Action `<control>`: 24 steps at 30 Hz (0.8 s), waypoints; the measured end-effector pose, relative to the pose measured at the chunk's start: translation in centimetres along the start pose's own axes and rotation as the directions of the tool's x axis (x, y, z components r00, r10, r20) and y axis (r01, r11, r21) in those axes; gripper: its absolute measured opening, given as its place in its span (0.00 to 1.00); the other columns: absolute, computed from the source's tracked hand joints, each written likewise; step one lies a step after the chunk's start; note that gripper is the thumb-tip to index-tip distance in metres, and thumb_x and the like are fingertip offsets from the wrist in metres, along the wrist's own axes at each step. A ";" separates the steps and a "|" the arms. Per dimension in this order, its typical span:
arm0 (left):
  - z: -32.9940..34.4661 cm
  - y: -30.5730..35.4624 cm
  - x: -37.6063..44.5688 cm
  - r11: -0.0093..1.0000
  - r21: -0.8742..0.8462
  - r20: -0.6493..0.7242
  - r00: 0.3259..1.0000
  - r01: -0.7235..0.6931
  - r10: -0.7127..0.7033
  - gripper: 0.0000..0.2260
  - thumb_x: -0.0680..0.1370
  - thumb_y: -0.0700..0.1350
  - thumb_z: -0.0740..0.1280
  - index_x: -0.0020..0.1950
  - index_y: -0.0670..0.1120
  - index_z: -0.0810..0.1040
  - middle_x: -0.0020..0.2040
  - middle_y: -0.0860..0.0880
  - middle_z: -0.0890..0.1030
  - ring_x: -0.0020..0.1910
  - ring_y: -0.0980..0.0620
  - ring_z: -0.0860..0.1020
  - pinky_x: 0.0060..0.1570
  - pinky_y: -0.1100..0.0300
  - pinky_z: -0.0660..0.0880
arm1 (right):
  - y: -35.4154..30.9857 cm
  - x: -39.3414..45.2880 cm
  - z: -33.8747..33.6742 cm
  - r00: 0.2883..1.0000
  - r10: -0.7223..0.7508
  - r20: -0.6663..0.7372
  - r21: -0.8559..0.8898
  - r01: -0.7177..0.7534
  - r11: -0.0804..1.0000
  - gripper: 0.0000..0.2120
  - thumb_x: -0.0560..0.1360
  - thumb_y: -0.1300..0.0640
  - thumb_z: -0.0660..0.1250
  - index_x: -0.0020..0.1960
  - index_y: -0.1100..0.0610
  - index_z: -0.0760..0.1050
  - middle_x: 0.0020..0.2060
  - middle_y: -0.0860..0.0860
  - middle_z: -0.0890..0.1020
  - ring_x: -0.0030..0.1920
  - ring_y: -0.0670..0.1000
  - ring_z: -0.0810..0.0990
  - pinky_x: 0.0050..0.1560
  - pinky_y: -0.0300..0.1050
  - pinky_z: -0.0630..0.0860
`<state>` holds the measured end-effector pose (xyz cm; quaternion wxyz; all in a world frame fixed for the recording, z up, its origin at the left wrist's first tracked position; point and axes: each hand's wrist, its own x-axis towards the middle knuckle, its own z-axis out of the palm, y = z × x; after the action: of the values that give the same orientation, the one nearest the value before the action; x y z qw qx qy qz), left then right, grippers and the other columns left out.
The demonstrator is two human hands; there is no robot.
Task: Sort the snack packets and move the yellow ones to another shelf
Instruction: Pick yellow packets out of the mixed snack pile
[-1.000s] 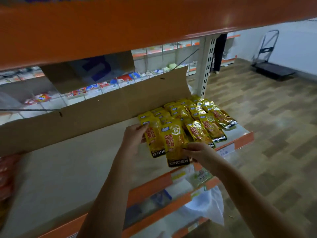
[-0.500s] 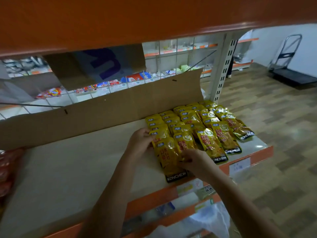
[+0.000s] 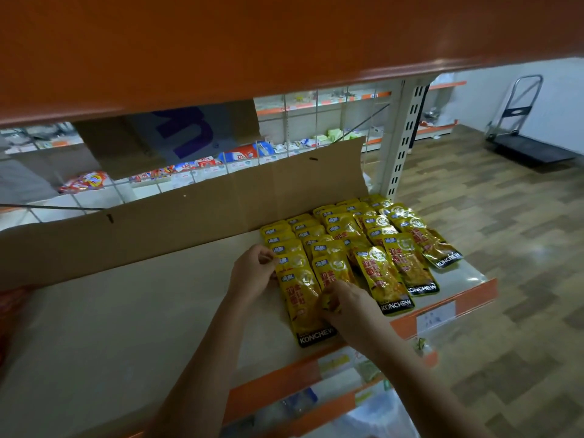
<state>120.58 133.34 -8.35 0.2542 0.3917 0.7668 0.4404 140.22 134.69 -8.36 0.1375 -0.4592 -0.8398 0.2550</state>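
Many yellow packets (image 3: 363, 248) already lie in rows on the shelf (image 3: 126, 327); the left hand (image 3: 252, 273) and right hand (image 3: 344, 301) apparently pinch the near-left packet (image 3: 303, 298).

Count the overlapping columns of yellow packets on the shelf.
5, side by side at the right end of the shelf: first column by the left hand, second column pinched by the right hand, third column, fourth column, fifth column. Overlap may hide packets behind.

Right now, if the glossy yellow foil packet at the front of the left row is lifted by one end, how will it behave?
The glossy yellow foil packet would probably flop: its wrinkled film looks soft. Its shiny surface may slip between the left hand and right hand. Lying flat, it seems unlikely to roll.
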 end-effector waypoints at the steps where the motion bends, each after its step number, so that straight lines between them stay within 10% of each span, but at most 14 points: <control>1: 0.0 0.0 0.0 1.000 0.006 -0.001 1.000 -0.001 0.001 0.05 0.76 0.41 0.69 0.43 0.49 0.74 0.44 0.49 0.79 0.39 0.48 0.81 0.47 0.47 0.80 | 0.0 -0.1 0.1 1.000 -0.008 -0.008 -0.007 0.008 1.000 0.12 0.73 0.55 0.69 0.55 0.55 0.74 0.51 0.49 0.78 0.48 0.50 0.78 0.49 0.46 0.78; 10: -0.4 0.4 -0.7 0.999 0.054 -0.125 0.992 -0.007 0.014 0.04 0.77 0.47 0.66 0.48 0.48 0.77 0.46 0.50 0.81 0.41 0.50 0.81 0.47 0.52 0.79 | -0.6 0.7 -2.2 0.995 -0.102 -0.018 -0.091 0.100 0.991 0.15 0.77 0.52 0.64 0.61 0.56 0.70 0.55 0.50 0.76 0.51 0.50 0.77 0.49 0.41 0.75; 15: -2.5 0.8 -1.5 0.935 0.354 -0.229 0.966 -0.035 0.123 0.08 0.78 0.49 0.62 0.53 0.50 0.78 0.49 0.54 0.79 0.47 0.54 0.77 0.46 0.60 0.70 | -3.3 4.4 -3.5 0.945 -0.328 0.002 -0.209 0.321 0.924 0.19 0.78 0.52 0.61 0.67 0.55 0.68 0.64 0.51 0.70 0.64 0.53 0.67 0.61 0.45 0.68; 24: -10.2 -0.7 -7.3 0.469 0.861 -0.211 0.977 0.196 -0.019 0.17 0.82 0.52 0.54 0.68 0.50 0.72 0.67 0.51 0.72 0.64 0.50 0.69 0.60 0.56 0.68 | -13.3 9.7 3.9 0.634 -0.638 0.437 -0.379 0.773 0.509 0.23 0.76 0.57 0.62 0.70 0.59 0.63 0.68 0.54 0.65 0.68 0.56 0.63 0.66 0.48 0.64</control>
<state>116.92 122.18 -3.74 -0.0219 0.3778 0.9256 0.0009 123.80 135.75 -4.20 -0.0067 -0.0579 -0.9982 -0.0150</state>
